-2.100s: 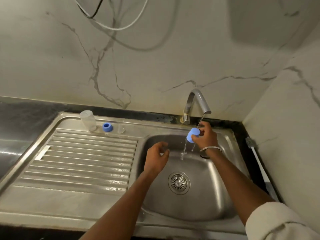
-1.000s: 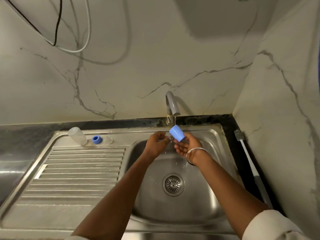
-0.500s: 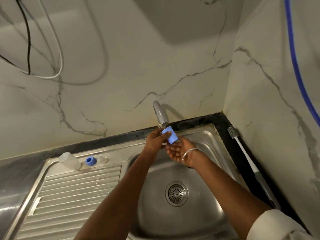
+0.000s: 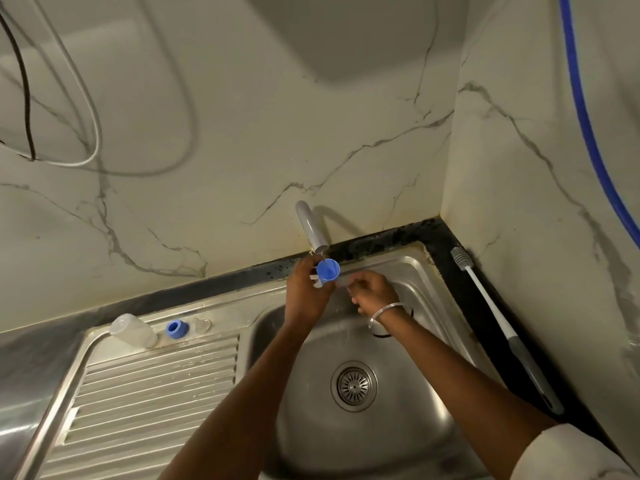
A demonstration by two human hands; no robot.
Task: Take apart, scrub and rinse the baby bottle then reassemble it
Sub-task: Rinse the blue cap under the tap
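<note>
The small blue plastic cap [image 4: 328, 270] of the baby bottle is held directly beneath the outlet of the grey curved tap [image 4: 310, 226], open mouth upward, evidently so that the thin stream that appears to fall from the tap fills and flushes its inside. The left hand [image 4: 306, 292] grips it from the side, fingers curled round its wall, keeping the opening clear. The right hand [image 4: 375, 292], with a metal bangle [image 4: 386, 311] at the wrist, hovers just beside the cap with fingers loosely bent; nothing is plainly held in them, and it seems placed to catch runoff or take the cap over. Both hands work above the stainless steel sink basin [image 4: 433, 341], so spill drains away. The remaining parts wait on the ledge behind the ribbed drainboard [image 4: 149, 393]: the clear bottle body [image 4: 133, 330] on its side, the blue screw ring [image 4: 176, 329] and the clear teat [image 4: 202, 325], all apart. The white long-handled bottle brush [image 4: 502, 323] lies on the dark counter by the right wall. Judgement: rinsing stage; reassembly not begun.
</note>
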